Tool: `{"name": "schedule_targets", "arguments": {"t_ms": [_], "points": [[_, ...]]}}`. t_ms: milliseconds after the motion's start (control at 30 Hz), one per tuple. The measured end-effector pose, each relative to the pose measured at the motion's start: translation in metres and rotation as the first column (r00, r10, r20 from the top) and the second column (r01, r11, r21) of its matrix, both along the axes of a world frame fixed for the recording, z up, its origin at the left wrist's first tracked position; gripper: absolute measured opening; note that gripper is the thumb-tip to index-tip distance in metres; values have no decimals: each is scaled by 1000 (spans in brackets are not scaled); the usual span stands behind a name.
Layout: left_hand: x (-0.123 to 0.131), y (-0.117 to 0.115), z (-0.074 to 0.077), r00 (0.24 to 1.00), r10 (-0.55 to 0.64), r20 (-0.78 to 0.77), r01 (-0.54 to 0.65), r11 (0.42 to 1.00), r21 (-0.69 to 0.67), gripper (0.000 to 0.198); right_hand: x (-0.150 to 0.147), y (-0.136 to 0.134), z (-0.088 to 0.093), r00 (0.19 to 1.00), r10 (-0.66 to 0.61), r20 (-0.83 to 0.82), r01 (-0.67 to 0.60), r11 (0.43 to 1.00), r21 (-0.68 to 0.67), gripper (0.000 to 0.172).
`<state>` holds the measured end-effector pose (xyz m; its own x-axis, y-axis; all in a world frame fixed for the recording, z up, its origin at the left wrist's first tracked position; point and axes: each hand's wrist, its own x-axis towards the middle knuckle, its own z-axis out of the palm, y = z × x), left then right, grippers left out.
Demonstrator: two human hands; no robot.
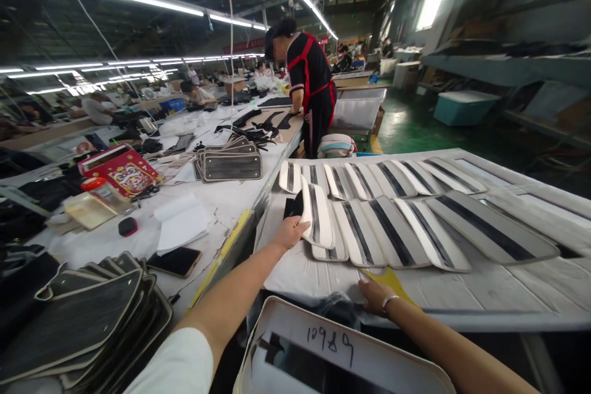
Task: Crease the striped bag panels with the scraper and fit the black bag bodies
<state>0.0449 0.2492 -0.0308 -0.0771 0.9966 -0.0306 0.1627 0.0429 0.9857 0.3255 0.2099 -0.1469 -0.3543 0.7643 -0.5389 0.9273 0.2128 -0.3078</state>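
My left hand (pixel 292 233) is closed on the lower left edge of a pale bag panel (pixel 319 217) with a grey centre strip. It tilts above other panels, beside a black piece (pixel 292 206). At the near edge of the right table, my right hand (pixel 373 297) has its fingers curled in, and what they hold is hidden. A yellow flat piece (pixel 393 283) lies right beside that hand. Close below me is a larger pale panel (pixel 295 354) with a dark strip and handwriting. Two rows of overlapping striped panels (pixel 392 231) cover part of the table.
On the left bench are stacked dark panels (pixel 78 320), a phone (pixel 175 261), white paper (pixel 182 221), a red box (pixel 120 169) and more dark panels (pixel 232 166). A co-worker (pixel 311 74) leans over the bench ahead. A yellow-taped edge (pixel 226 252) borders the gap between tables.
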Motion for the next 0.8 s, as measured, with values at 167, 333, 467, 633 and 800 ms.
{"name": "schedule_targets", "arguments": {"t_ms": [167,333,467,633,800], "points": [[-36,4,24,964,-137,-227,151,988,44,34,4,16,31,976,-167,-139,116,942,-314,51],[-42,-30,11,886,-217,-409,244,970,16,36,-54,49,69,423,-740,-522,159,628,-762,60],[-20,-55,-13,857,-249,-450,268,963,-22,29,-121,60,73,246,-818,-521,296,575,-763,37],[-47,-71,-39,853,-345,-391,325,938,-120,42,-147,78,74,200,-761,-618,432,634,-641,12],[-92,-93,-83,894,-128,-430,-35,936,-350,83,-151,102,99,220,-685,-694,484,694,-532,10]]}}
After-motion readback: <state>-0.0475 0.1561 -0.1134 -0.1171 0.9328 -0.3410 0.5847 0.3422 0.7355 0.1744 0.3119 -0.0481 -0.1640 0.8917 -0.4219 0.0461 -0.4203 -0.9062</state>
